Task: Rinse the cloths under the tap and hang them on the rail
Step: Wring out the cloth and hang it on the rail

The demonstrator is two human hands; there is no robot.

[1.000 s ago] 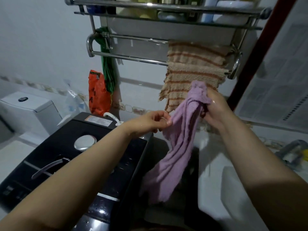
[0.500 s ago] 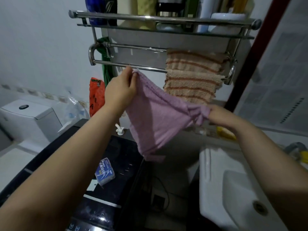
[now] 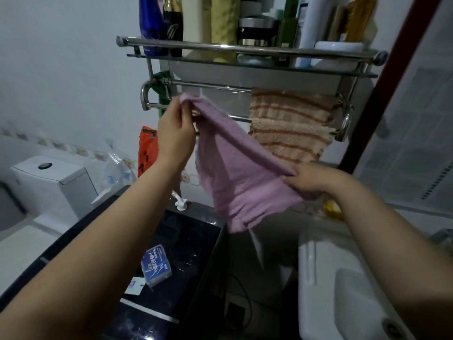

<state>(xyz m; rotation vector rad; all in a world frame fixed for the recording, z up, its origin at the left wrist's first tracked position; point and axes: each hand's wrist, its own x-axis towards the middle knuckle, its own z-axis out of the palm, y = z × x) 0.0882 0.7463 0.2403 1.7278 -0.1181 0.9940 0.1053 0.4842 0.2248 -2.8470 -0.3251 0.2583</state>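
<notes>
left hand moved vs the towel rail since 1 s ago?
Yes. The left hand has risen from well below the towel rail up to its level, left of the striped towel, carrying a corner of the purple cloth.

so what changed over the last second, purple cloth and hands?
The left hand pinched a corner of the purple cloth and lifted it to the rail, opening the bunched cloth into a sheet. The right hand kept its grip, ending lower. The striped cloth stayed hung.
</notes>
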